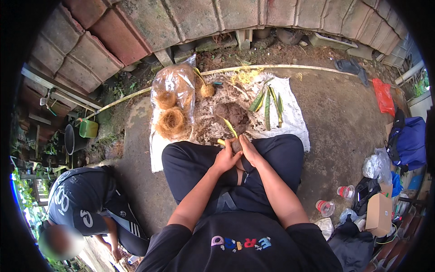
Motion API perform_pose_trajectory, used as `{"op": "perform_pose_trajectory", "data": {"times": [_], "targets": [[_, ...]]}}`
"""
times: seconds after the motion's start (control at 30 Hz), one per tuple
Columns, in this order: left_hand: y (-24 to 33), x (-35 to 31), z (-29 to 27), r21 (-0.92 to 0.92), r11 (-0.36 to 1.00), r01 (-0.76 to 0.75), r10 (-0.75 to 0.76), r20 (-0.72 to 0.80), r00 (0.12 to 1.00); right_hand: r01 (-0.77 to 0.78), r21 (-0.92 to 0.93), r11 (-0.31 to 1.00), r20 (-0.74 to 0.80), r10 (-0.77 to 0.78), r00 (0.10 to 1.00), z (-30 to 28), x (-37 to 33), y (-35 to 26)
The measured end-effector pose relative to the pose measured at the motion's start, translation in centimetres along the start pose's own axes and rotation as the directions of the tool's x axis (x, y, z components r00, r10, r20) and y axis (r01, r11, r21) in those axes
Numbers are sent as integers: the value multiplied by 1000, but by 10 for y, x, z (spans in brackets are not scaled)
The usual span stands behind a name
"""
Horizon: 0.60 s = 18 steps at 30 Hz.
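Over my lap, a ball of dark soil [236, 146] sits between my two hands, with a yellow-green snake plant leaf [230, 127] rising from it. My left hand [226, 157] curls around its left side, and a short yellow piece [221, 142] shows by those fingers. Fingers together and nearly straight, my right hand [250, 150] presses the ball from the right. Just beyond lies a heap of dark soil [233, 114]. Several cut snake plant leaves [268, 111] rest to its right. A fibre-wrapped ball with a leaf [207, 90] stands beyond the heap.
A white sack [295, 119] is spread before my crossed legs. On its left are coconut-fibre nests [171, 122] and a clear plastic bag of fibre [174, 75]; yellow string [247, 75] lies at the back. Another person [90, 199] bends at lower left. Cups [325, 208] and a cardboard box [379, 215] sit right.
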<state>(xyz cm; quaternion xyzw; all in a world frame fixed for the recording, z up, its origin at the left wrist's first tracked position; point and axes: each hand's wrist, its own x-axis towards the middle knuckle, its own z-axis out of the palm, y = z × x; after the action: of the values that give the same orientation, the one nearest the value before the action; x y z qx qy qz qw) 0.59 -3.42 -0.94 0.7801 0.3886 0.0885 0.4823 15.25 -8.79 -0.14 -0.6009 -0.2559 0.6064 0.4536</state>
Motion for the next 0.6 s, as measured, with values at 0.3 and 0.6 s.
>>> {"op": "perform_pose_trajectory", "data": {"times": [0.3, 0.6], "targets": [[4, 6, 5, 129, 989, 74, -64, -81, 995, -8, 115, 993, -62, 15, 998, 2, 19, 23], [18, -2, -9, 141, 988, 56, -38, -127, 991, 100, 262, 960, -41, -92, 995, -6, 16, 27]]}}
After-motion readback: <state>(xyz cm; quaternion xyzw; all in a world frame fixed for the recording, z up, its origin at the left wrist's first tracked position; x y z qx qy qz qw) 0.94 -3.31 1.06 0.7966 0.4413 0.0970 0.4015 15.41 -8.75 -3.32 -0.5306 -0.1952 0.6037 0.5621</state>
